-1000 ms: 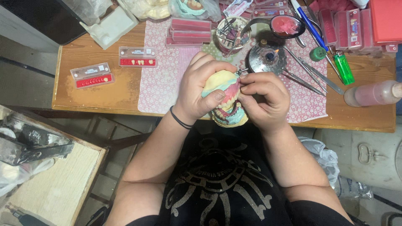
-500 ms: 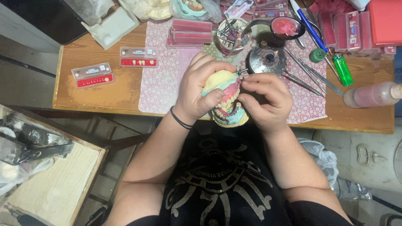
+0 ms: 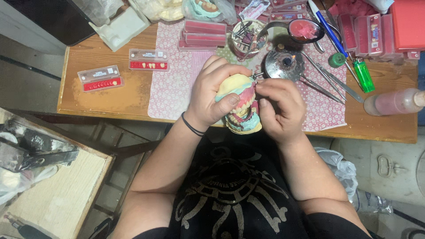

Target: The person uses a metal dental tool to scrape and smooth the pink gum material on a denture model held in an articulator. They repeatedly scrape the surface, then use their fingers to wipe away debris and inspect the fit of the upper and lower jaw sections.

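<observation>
My left hand (image 3: 215, 90) is wrapped around a dental model (image 3: 241, 104), a yellow and teal cast with pink wax and a row of white teeth, held just above my lap at the table's front edge. My right hand (image 3: 279, 104) presses against the model's right side and pinches a thin metal instrument (image 3: 257, 75), whose tip pokes out above the fingers near the top of the cast. A black band circles my left wrist.
On the wooden table (image 3: 110, 99) lie a patterned pink mat (image 3: 172, 88), two trays of artificial teeth (image 3: 101, 79), a small lit burner (image 3: 285, 63), metal tools (image 3: 325, 82), a green lighter (image 3: 364, 75), a pink bottle (image 3: 394, 102) and red boxes (image 3: 407, 24). A second bench (image 3: 57, 194) stands at lower left.
Both hands have stayed together on the model; the right hand's fingers shifted only slightly against its side.
</observation>
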